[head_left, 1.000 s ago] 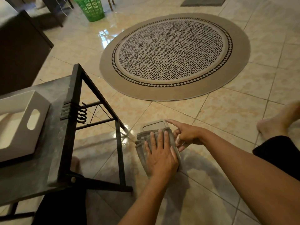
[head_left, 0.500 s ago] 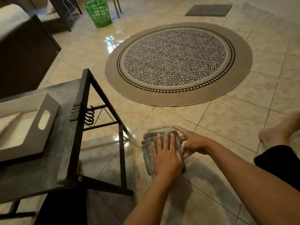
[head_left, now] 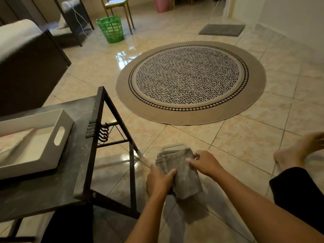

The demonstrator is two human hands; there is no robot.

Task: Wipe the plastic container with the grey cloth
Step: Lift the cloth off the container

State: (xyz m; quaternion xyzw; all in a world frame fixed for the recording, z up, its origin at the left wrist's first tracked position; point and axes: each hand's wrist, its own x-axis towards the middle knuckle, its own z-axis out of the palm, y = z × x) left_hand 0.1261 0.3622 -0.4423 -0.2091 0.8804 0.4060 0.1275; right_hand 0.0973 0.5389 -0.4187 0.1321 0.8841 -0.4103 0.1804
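A folded grey cloth (head_left: 178, 171) lies on the tiled floor in front of me. It covers a pale plastic container (head_left: 173, 146), of which only the far rim with a handle slot shows. My left hand (head_left: 158, 181) grips the cloth's near left edge, thumb on top. My right hand (head_left: 206, 162) pinches the cloth's right edge with its fingertips. Whether either hand also holds the container under the cloth is hidden.
A low dark table (head_left: 82, 155) with a metal frame stands at the left and bears a white tray (head_left: 64, 127) with a handle cut-out. A round patterned rug (head_left: 191, 81) lies ahead, a green basket (head_left: 110, 30) beyond. My bare foot (head_left: 296, 151) rests at the right.
My left hand has slid from lying flat on the cloth to gripping its near left edge. My right hand has moved onto the cloth's right edge. The view has tilted up.
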